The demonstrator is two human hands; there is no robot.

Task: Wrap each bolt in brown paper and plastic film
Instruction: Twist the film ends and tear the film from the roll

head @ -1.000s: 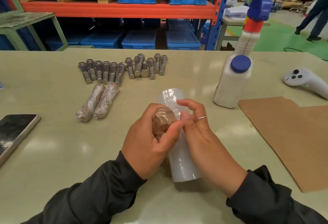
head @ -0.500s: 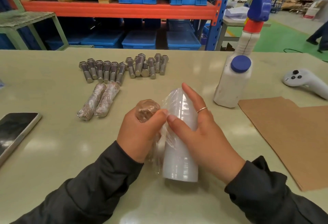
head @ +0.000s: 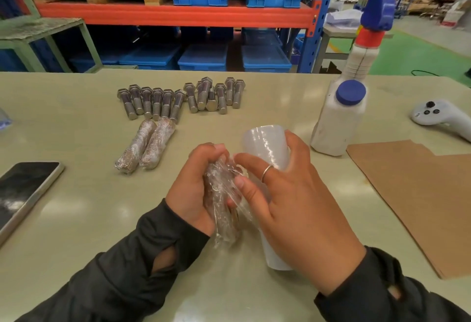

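Count on the pale green table (head: 76, 219):
- bare grey steel hex bolts (head: 178, 99): about 13, in two clusters, roughly 6 left, 7 right. The right cluster overlaps, so that number is approximate.
- finished bolts wrapped in brown paper and clear film (head: 145, 145): 2, side by side.
- partly film-wrapped brown-paper bolt in hand (head: 221, 194): 1.
- white roll of clear plastic film (head: 267, 143): 1.
- brown paper sheet (head: 413, 194): 1 visible; can't tell whether more are stacked under it.
- white plastic bottle with blue caps (head: 339, 120): 1.
- black-screened phone (head: 23, 189): 1.
- white handheld controller (head: 438, 115): 1.
- hands: 2, left hand (head: 196, 186) and right hand (head: 300, 207).
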